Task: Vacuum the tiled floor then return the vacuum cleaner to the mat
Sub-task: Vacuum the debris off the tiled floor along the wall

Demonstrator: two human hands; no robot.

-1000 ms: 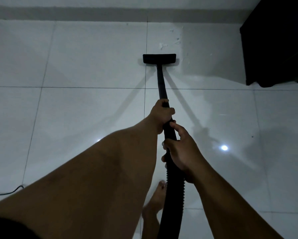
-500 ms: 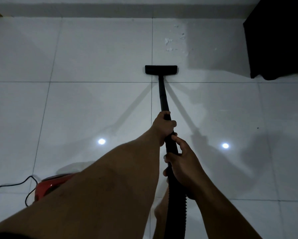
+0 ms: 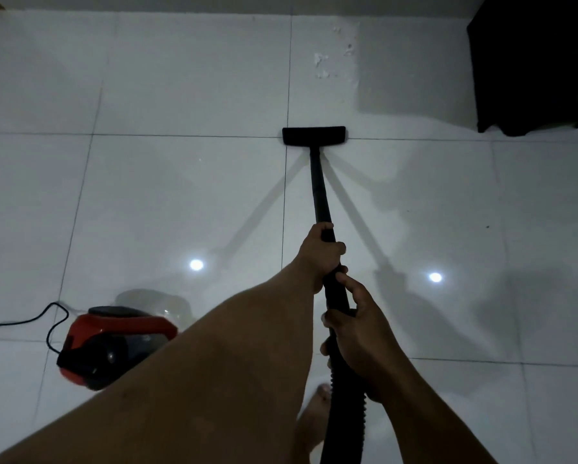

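tiled floor (image 3: 180,195) | on it: nozzle (image 3: 314,136), red vacuum cleaner (image 3: 113,343), cord (image 3: 20,321)

1. Floor nozzle (image 3: 314,136) flat on tiled floor (image 3: 180,195), ahead of the person, sitting on a grout line.
2. Wand (image 3: 319,189) runs back from nozzle to the hands.
3. Left hand (image 3: 321,254) on wand, ahead of right hand (image 3: 357,333).
4. Vacuum cleaner body (image 3: 113,343) on floor, left of the arms; power cord (image 3: 23,321) trails off left.
5. Cabinet (image 3: 535,61) far right.
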